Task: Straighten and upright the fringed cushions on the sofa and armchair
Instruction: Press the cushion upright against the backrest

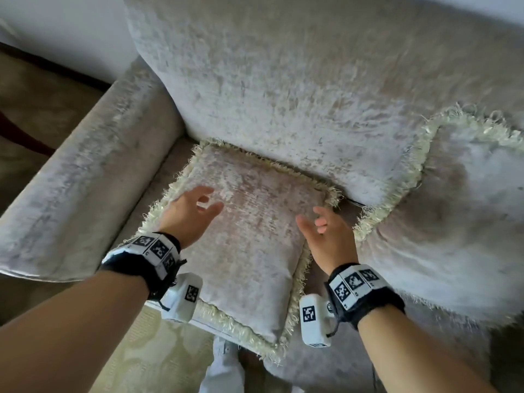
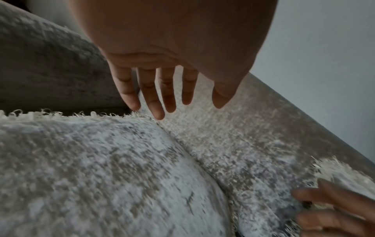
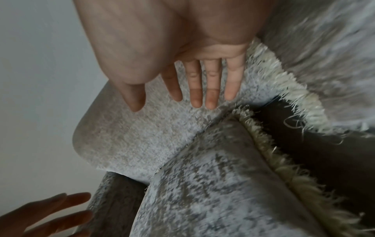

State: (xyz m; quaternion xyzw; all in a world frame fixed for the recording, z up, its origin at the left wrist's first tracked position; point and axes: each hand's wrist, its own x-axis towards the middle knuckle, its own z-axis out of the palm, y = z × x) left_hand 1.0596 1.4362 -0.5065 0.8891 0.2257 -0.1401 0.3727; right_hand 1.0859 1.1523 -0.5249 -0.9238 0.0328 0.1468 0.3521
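A pale velvet cushion (image 1: 249, 245) with a cream fringe lies flat on the sofa seat, its far edge against the backrest (image 1: 283, 89). My left hand (image 1: 195, 205) hovers over the cushion's far left part, fingers straight and spread, holding nothing. My right hand (image 1: 320, 225) hovers over its far right edge, also spread and empty. In the left wrist view my left hand's fingertips (image 2: 158, 114) sit just above the cushion's (image 2: 91, 176) fringed corner. In the right wrist view the right hand's fingers (image 3: 196, 102) point at the backrest above the cushion (image 3: 223, 192). A second fringed cushion (image 1: 453, 222) leans at the right.
The sofa's armrest (image 1: 85, 177) runs along the left of the seat. A patterned carpet (image 1: 147, 358) lies below the seat's front edge, and a pale trouser leg (image 1: 224, 370) shows there. A white wall (image 1: 56, 29) stands behind the sofa.
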